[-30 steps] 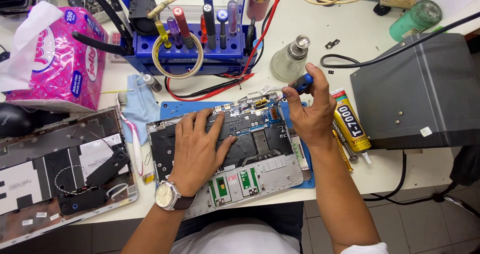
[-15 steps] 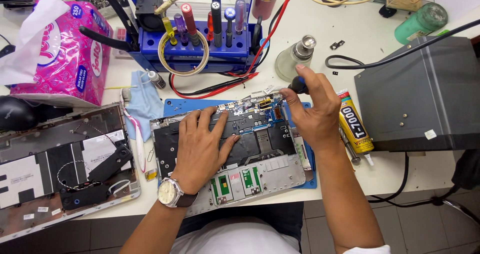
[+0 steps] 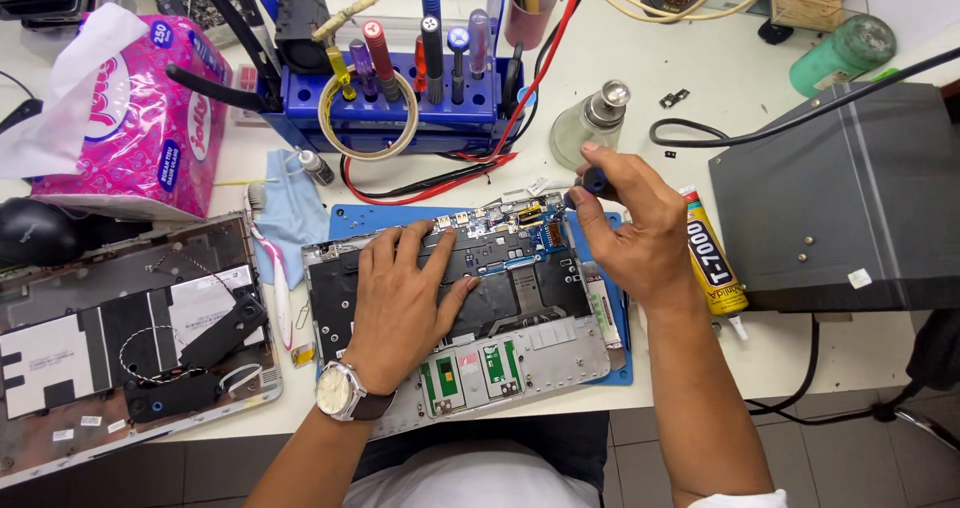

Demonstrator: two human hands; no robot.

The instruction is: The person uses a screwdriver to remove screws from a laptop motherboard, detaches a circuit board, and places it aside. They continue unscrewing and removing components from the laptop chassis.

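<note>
While the left hand lies flat and spread, palm down, on the dark inner face of the opened laptop base, its fingers fan toward the far edge and touch the black sheet over the keyboard back. That base is a shallow silver-grey shell, long axis running left to right, sitting on a blue work mat; small green circuit boards show near its front edge and a crowded board with gold and blue parts sits along the far edge. A wristwatch with a pale round dial and dark strap circles the left wrist.

Curled almost closed, the right hand pinches a screwdriver with a dark blue rounded handle between thumb and fingertips. The tool's shaft is hidden, but the handle points down and to the left toward the far right corner of the base.

Just right of that hand lies a yellow-and-black glue tube, nozzle toward the near table edge. A glass dispenser bottle with a metal cap stands just beyond the hand. A blue plastic tool rack holds upright screwdrivers, and a pink tissue pack sits far left.
</note>
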